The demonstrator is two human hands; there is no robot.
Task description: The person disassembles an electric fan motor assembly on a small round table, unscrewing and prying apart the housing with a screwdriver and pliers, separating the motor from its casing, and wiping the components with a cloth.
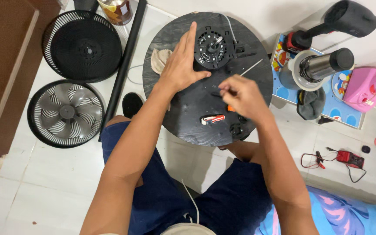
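The left hand [180,65] is lying flat and open on the round black base [183,117], fingers stretched out, thumb touching the motor [214,48]. The right hand [242,98] is pinching shut on a small tool [230,108] just below the motor. Left to right, two fan grilles [83,45] are lying on the floor, then a black pole [127,61], then a red meter [350,159].

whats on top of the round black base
On the round black base sit the fan motor under the left hand, a beige cloth and a small red-and-white object. The right hand covers whatever lies beneath it.
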